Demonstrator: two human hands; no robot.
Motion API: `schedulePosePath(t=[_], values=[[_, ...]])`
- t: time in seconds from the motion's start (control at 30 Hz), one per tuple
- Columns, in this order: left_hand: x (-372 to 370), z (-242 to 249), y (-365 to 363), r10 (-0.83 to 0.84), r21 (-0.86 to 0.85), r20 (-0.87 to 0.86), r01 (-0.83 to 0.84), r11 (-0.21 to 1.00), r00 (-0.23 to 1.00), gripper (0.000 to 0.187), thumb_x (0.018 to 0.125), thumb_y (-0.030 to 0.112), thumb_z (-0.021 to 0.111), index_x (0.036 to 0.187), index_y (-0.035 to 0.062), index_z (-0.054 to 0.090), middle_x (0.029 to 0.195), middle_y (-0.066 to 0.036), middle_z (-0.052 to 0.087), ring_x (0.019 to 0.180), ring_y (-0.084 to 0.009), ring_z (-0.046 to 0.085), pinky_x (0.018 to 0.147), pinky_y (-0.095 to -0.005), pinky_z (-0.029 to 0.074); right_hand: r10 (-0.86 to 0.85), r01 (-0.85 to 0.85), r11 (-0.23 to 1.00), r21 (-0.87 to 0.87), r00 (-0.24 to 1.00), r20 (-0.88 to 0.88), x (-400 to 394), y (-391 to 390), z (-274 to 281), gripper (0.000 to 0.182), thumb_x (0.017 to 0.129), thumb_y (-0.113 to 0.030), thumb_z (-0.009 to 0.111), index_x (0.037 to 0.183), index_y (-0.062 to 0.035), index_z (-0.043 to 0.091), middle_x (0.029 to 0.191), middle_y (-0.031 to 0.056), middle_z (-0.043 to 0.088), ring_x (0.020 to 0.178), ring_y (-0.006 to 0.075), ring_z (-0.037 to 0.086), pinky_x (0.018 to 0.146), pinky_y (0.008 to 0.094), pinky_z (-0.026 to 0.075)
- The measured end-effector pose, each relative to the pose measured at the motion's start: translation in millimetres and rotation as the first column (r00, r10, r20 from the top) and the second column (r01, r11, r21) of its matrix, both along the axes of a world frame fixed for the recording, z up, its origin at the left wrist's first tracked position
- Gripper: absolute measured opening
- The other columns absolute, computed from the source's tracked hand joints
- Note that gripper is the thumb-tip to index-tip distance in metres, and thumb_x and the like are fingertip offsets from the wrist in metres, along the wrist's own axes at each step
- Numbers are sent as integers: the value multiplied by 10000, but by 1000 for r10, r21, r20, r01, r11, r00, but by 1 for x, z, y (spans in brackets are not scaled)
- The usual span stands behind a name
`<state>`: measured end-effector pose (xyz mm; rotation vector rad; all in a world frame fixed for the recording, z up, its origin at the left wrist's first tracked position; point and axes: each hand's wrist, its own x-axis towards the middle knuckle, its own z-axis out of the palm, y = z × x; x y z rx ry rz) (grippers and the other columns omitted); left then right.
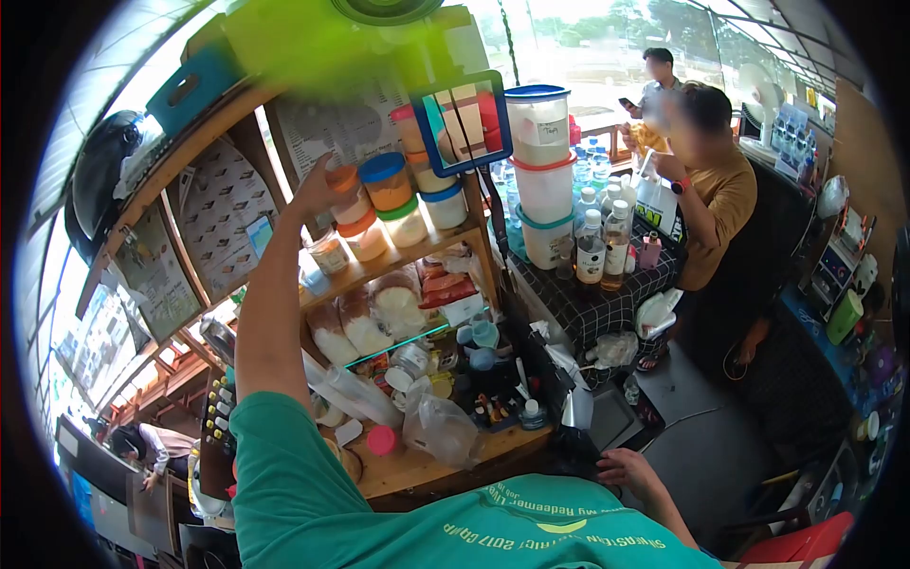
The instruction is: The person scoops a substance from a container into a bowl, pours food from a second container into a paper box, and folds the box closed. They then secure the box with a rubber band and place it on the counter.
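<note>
My left hand (pixel 322 190) reaches up to the upper shelf and is closed around the side of an orange-lidded jar (pixel 353 207). That jar sits on top of another orange-lidded jar (pixel 364 239). Beside it stand a blue-lidded jar with orange contents (pixel 387 182), a green-lidded jar (pixel 405 225) and a jar of white contents with a blue lid (pixel 444 207). Low at my right side, my right hand (pixel 630 469) hangs with its fingers loosely apart, holding nothing visible. A black item (pixel 576 444) lies close to its fingertips.
Bags of white powder (pixel 365 327) fill the lower shelf. A clear plastic bag (pixel 441 427) and a pink lid (pixel 382 439) lie on the wooden counter (pixel 408 479). Tall stacked canisters (pixel 545 185) and bottles (pixel 590 251) stand on a checked table. One person (pixel 725 190) stands beyond it.
</note>
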<state>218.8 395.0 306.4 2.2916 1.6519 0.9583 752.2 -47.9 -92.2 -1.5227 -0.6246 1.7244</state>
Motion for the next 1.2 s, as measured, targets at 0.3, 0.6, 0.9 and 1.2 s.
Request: schedulePosePath(t=[0.3,0.6,0.9,1.2], values=[[10,-2,-77,120,398,-164,-46,916,979,1063,680,275,884,1551,41,321,1240,-201,655,1157,-337,643,1015,-422,514,-10,10,1000,-10,1000,8,-6,6,-5,388,975,-286,618,1261,-25,608,1188,166,670,945,286,714,859,399,582],[91,-110,-248,-250,97,66,244,965,966,928,678,246,892,1478,64,459,1280,-121,623,1155,-216,622,989,-369,499,-160,-189,791,582,854,494,23,64,91,413,923,-261,712,1231,5,645,1102,162,728,988,253,723,851,356,565],[272,-207,-308,-523,-308,242,576,757,817,1078,588,260,960,1489,16,421,1264,-147,649,1215,-250,627,1074,-364,462,-611,-64,222,973,769,190,118,79,164,371,872,-91,704,1230,-17,640,1134,143,724,1013,235,719,908,357,558],[402,-219,-335,-428,-215,294,495,842,855,1006,656,201,925,1474,-32,387,1280,-155,622,1211,-233,619,1061,-361,476,-34,-519,250,818,839,543,126,87,107,820,811,-278,816,1471,-3,415,1408,219,544,1270,333,584,1058,415,481]])
